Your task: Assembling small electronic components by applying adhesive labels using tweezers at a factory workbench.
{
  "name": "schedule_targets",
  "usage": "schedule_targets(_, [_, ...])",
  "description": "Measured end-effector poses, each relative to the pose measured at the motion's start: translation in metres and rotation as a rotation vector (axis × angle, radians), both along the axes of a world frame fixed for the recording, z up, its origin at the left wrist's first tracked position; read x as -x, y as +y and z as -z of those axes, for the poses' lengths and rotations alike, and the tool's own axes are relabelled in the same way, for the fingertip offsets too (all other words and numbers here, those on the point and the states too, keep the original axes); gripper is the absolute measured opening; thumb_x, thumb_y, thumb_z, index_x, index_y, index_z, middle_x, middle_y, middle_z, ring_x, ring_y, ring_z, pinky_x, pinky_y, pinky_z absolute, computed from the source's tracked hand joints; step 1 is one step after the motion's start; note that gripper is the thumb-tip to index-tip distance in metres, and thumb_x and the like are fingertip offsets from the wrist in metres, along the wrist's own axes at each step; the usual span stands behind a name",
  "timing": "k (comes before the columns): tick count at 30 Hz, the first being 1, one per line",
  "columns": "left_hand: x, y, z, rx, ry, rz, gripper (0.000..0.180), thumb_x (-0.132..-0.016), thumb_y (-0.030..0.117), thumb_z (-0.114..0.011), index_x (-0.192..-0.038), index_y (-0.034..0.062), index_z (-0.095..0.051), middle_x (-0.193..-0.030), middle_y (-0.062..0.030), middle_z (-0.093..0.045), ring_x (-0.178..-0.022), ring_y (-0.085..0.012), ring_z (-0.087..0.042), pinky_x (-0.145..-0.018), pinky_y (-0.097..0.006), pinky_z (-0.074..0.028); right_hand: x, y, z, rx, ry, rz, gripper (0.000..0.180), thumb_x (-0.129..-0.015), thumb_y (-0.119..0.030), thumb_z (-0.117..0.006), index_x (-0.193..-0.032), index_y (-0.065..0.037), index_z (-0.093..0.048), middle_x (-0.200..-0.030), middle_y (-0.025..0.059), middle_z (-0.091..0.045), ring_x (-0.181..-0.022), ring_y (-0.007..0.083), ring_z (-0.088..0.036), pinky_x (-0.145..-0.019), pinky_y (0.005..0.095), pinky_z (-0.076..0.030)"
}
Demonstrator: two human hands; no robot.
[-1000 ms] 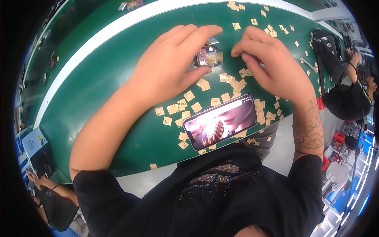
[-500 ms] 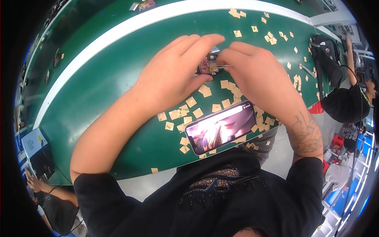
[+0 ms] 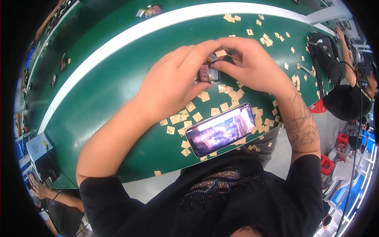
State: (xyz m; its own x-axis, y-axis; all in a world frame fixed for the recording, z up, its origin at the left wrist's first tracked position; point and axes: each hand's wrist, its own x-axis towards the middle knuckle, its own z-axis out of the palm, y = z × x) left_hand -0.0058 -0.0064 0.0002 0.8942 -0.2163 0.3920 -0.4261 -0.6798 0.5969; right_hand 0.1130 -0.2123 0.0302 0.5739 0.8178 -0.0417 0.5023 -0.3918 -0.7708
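Note:
A small dark-cased electronic device with a reddish circuit board sits between the thumb and fingers of my left hand, which is closed around its left side. My right hand is closed on thin metal tweezers, partly hidden by its fingers. The right thumb rests on the device's right half, over a pale grey inner part. A cream square sticker shows beside my right fingertips at the device's far edge; whether the tweezers grip it I cannot tell.
A phone with a lit screen lies near the table's front edge, amid scattered cream squares. Another pair of tweezers and a black bag are at the right. A white box stands left. Other people work on both sides.
My right hand has turned, with its thumb now on the device and the tweezers raised away from the device's middle. A cream square now shows by its fingertips. The phone's picture has changed.

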Motion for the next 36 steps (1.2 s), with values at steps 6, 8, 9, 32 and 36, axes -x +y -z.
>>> schedule_targets(6, [0.000,0.002,0.000,0.000,0.021,0.013,0.087,-0.074,0.006,-0.095,-0.150,0.0090,-0.052,-0.109,-0.0106,-0.072,-0.094,-0.0284,-0.069,-0.086,-0.038,-0.060,-0.007,-0.007,0.012,-0.130,-0.110,-0.052,0.027,-0.090,-0.002,-0.078,-0.117,-0.003,-0.075,-0.088,0.0109,-0.073,-0.075,0.0232,-0.065,-0.068,0.0358,-0.052])
schedule_targets(8, [0.000,0.001,-0.002,0.002,0.029,0.015,0.086,-0.074,0.006,-0.095,-0.149,0.0083,-0.053,-0.109,-0.0108,-0.072,-0.094,-0.0283,-0.069,-0.086,-0.037,-0.060,-0.005,-0.007,0.011,-0.138,-0.134,-0.038,0.024,-0.090,-0.001,-0.077,-0.114,-0.002,-0.074,-0.086,0.0106,-0.071,-0.071,0.0210,-0.063,-0.065,0.0348,-0.051])
schedule_targets(9, [0.000,0.002,-0.002,0.005,0.033,0.014,0.084,-0.074,0.006,-0.095,-0.147,0.0075,-0.054,-0.109,-0.0110,-0.072,-0.094,-0.0282,-0.069,-0.087,-0.037,-0.060,-0.003,-0.008,0.010,-0.145,-0.161,-0.027,0.022,-0.090,-0.001,-0.076,-0.112,-0.002,-0.074,-0.083,0.0102,-0.070,-0.067,0.0188,-0.061,-0.062,0.0338,-0.049])
schedule_targets(32, [0.002,0.004,-0.003,-0.023,0.084,-0.019,0.077,-0.075,0.009,-0.095,-0.141,0.0072,-0.056,-0.107,-0.0109,-0.071,-0.095,-0.0279,-0.068,-0.086,-0.038,-0.059,0.009,-0.028,0.023,-0.238,-0.123,-0.107,0.023,-0.089,0.009,-0.072,-0.108,-0.003,-0.072,-0.096,0.0076,-0.065,-0.084,0.0241,-0.070,-0.069,0.0338,-0.058])
schedule_targets(36, [0.002,0.003,-0.003,-0.020,0.081,-0.018,0.077,-0.075,0.009,-0.096,-0.141,0.0064,-0.056,-0.107,-0.0115,-0.071,-0.095,-0.0282,-0.068,-0.086,-0.038,-0.059,0.011,-0.025,0.021,-0.293,-0.089,-0.015,0.020,-0.093,0.008,-0.069,-0.110,-0.002,-0.069,-0.097,0.0081,-0.066,-0.086,0.0211,-0.071,-0.070,0.0319,-0.058])
